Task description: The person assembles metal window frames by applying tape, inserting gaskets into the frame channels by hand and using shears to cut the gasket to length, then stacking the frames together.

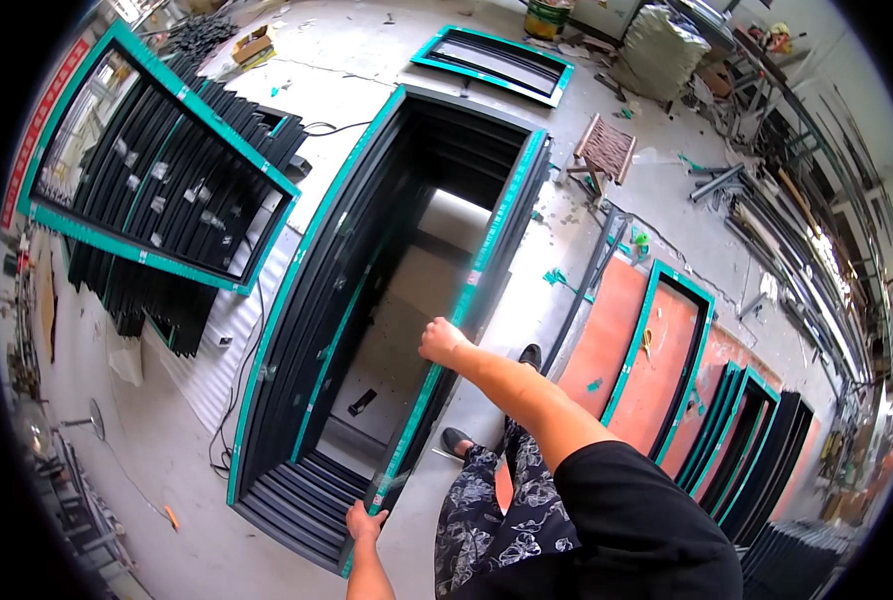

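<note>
In front of me is a tall stack of dark rectangular window frames [306, 240], the top one faced with green film. My right hand [444, 342] is closed over the inner edge of the top frame's right-hand rail, about midway along it. Near the close end of that same rail, my left hand [366, 520] wraps round the edge by the corner. The undersides of the fingers on both hands are partly hidden. Through the opening of the stack the floor shows, with a small black piece [362, 402] lying on it.
Left, a green-edged frame [156, 255] lies tilted on another pile of dark frames. Another frame [491, 65] lies beyond the stack. To the right are a folding stool [606, 150], an orange mat [606, 330] and several frames standing on it. A cable [236, 430] runs along the stack's left side.
</note>
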The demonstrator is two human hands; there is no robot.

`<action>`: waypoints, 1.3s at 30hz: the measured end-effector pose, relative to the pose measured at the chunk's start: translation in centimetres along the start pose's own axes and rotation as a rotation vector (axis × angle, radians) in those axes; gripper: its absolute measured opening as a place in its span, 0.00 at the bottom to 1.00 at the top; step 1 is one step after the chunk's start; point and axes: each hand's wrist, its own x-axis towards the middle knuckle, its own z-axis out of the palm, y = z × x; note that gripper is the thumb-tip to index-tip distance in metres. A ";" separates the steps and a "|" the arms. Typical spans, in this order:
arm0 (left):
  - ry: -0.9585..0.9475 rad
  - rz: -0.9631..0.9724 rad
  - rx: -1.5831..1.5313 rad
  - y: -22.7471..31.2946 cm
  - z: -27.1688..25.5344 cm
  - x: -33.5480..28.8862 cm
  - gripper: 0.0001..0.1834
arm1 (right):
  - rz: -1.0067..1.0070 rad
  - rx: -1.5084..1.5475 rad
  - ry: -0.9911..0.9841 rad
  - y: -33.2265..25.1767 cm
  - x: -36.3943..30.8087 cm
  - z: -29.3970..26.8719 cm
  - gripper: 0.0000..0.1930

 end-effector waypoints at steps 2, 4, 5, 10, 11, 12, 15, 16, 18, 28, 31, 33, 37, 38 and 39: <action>0.005 -0.042 0.044 0.3 -0.7 -0.2 0.32 | 0.006 0.030 0.024 0.0 0.2 -0.5 0.06; -0.018 -0.055 0.084 3.1 -0.8 -0.3 0.33 | 0.049 0.055 0.050 0.8 -0.9 1.0 0.09; -0.025 -0.153 0.088 5.3 -0.6 -0.5 0.36 | 0.080 0.077 0.102 1.2 -2.2 2.2 0.09; 0.294 -0.031 0.072 12.9 -3.7 -2.1 0.38 | 0.053 0.246 0.693 0.4 -8.5 -2.5 0.08; 0.152 0.008 0.097 17.1 -4.4 -3.2 0.36 | 0.015 0.414 0.492 0.8 -11.8 -2.0 0.07; 0.154 0.107 0.113 19.4 -4.8 -4.1 0.31 | 0.052 0.577 0.432 1.4 -14.7 -2.6 0.06; -0.335 0.392 -0.140 26.8 -4.1 -5.8 0.25 | 0.342 0.772 0.229 3.8 -25.6 1.3 0.07; -0.533 0.387 -0.121 29.2 -1.4 -5.4 0.28 | 0.453 0.686 0.057 4.4 -30.1 5.4 0.04; -0.439 0.412 0.121 30.8 -2.7 -5.2 0.27 | 0.686 0.909 -0.135 6.3 -34.6 4.4 0.08; -0.256 0.879 0.184 59.2 -10.6 -7.1 0.09 | 1.469 1.593 0.221 4.5 -47.7 11.8 0.25; -0.704 0.683 0.330 64.9 -12.3 -9.0 0.11 | 1.722 1.737 0.345 3.8 -46.8 11.6 0.14; -0.956 0.680 0.489 69.6 -11.3 -12.5 0.12 | 1.883 1.754 0.532 3.2 -47.7 11.3 0.12; -1.204 0.690 0.865 78.5 -9.5 -19.6 0.13 | 2.246 1.599 0.778 3.4 -50.2 10.5 0.12; -1.236 0.622 0.942 80.8 -9.4 -21.3 0.14 | 2.302 1.609 0.819 4.0 -50.8 10.8 0.12; -1.276 0.656 0.976 82.4 -9.4 -21.5 0.16 | 2.280 1.663 0.957 4.4 -50.9 11.4 0.14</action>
